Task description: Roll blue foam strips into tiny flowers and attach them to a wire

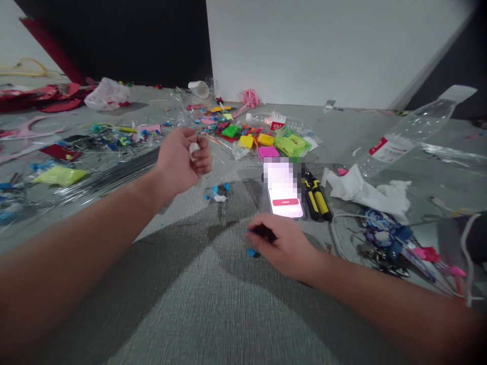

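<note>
So the left hand (181,158) is lifted off the grey carpet (213,314), fingers curled in almost to a fist, with a small white lump (194,148) of what looks like clay pinched between the thumb and fingers. The right hand (287,247) is down low, resting on the carpet near the middle, fingers closed round a thin dark tool (262,232) whose tip pokes out to the left. A tiny blue scrap (251,252) lies on the carpet just beside those fingers, can't tell if it's actually touching them. Between the two hands and a bit further out there's a little blue-and-white clay piece (219,193) sitting on its own. Just past the right hand a phone (286,203) lies flat with its screen lit, and right beside it, on its right, are some yellow-and-black hand tools (317,198). Further right is a heap of crumpled white tissue (361,191) and a clear plastic bottle (413,129) lying at a slant. Toward the far wall there's a pile of coloured clay packs (266,140) in yellow, pink and green. Over on the left a bundle of thin metal wires (110,175) stretches across the carpet, with a yellow-green bag (61,175) near the left edge.
</note>
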The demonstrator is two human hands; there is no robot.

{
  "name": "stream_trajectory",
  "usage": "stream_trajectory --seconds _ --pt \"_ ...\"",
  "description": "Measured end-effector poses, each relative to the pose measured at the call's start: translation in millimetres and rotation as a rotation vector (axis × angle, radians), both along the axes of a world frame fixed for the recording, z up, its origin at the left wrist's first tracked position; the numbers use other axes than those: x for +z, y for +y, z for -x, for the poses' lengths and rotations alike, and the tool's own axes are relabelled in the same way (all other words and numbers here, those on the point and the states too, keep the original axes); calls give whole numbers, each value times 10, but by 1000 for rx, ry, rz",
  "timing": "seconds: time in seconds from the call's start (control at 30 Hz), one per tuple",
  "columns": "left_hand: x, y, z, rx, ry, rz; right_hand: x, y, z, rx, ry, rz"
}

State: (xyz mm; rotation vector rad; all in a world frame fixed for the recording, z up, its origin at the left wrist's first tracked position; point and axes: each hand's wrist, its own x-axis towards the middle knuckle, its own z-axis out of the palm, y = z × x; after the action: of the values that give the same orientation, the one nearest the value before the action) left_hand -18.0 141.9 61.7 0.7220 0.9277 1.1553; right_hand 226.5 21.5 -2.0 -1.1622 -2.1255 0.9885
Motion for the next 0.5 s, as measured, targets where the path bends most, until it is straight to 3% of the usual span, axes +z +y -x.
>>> stream_trajectory --seconds 0.17,0.27,0.5 --pt "-90 -1 -83 37 26 -128 4 6 -2 0 -17 -11" --pt "-126 -16 -90 75 86 -120 4 8 -1 2 -23 -17" --pt "2 -60 -41 14 161 -5 -5 5 -1 8 -19 -8"
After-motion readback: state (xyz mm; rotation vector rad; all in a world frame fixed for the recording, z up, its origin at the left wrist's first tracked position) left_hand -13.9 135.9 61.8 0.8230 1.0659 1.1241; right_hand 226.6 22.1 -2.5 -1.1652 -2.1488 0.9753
